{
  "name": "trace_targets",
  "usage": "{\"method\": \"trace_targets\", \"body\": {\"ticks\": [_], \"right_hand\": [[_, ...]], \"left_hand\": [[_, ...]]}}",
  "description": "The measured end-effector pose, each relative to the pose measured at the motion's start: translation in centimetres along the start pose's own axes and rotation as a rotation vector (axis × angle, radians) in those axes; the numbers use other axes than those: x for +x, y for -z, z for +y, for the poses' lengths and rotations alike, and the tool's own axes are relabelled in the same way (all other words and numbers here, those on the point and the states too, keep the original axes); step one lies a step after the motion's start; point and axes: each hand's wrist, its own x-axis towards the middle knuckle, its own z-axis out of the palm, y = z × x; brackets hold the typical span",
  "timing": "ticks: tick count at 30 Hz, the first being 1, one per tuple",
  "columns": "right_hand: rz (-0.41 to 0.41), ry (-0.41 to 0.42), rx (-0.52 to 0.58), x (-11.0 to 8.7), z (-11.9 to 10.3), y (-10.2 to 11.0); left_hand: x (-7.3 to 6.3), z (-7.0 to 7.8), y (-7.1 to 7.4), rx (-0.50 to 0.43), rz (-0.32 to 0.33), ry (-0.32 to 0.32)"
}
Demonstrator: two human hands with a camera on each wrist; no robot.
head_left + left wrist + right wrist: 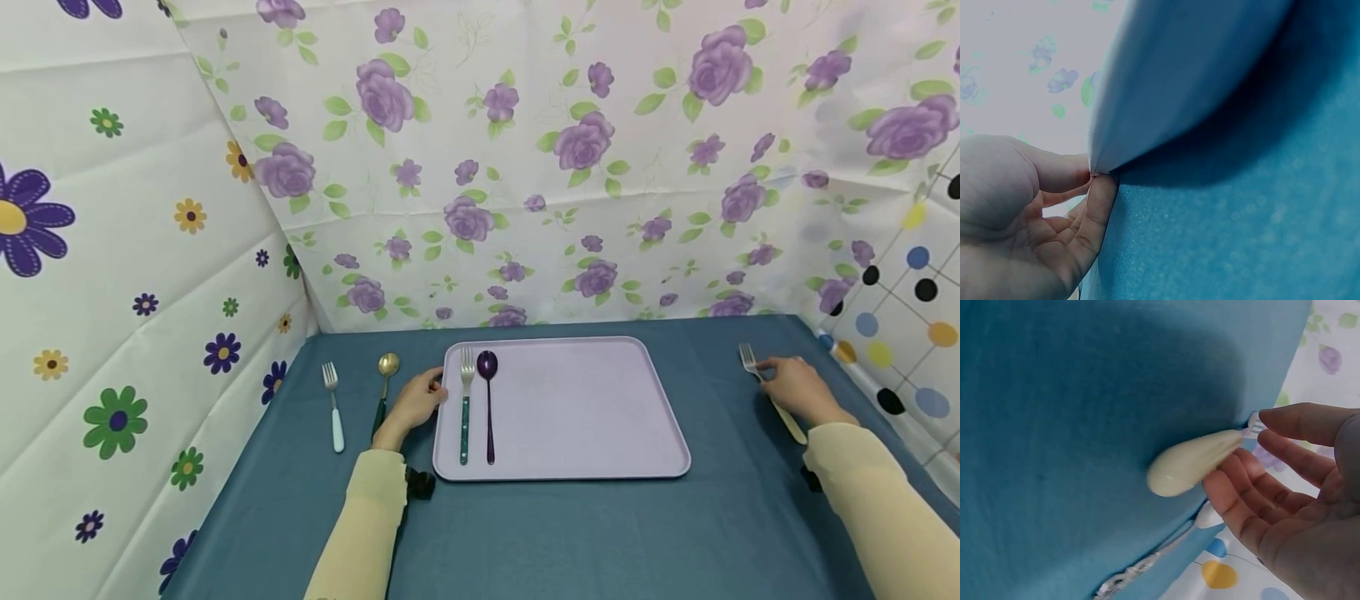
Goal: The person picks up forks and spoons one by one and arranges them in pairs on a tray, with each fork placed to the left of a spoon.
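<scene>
In the head view my left hand (418, 400) is at the left rim of the pale lilac tray (577, 408). Its thumb and a finger pinch the tray's edge (1107, 150) in the left wrist view. On the tray lie a fork with a green handle (464, 417) and a dark purple spoon (488, 392), side by side. Far to the right, my right hand (798, 387) holds a fork with a cream handle (789, 423) near its neck, thumb and fingers round it. The thick handle end (1175, 472) sticks out beyond the fingers in the right wrist view.
Left of the tray lie a fork with a pale handle (337, 429) and a gold spoon (387, 367), its green handle partly behind my left arm. A utensil with an ornate silver handle (1125, 578) lies near the table's right edge. Patterned cloths (465, 167) border the blue tabletop (555, 533).
</scene>
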Motion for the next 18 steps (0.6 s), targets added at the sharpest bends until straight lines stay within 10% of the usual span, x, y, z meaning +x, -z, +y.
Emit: {"method": "trace_targets", "body": {"ticks": [18], "right_hand": [[0.008, 0.038, -0.059, 0.59, 0.25, -0.9]], "left_hand": [[0.14, -0.16, -0.02, -0.017, -0.005, 0.011]]}}
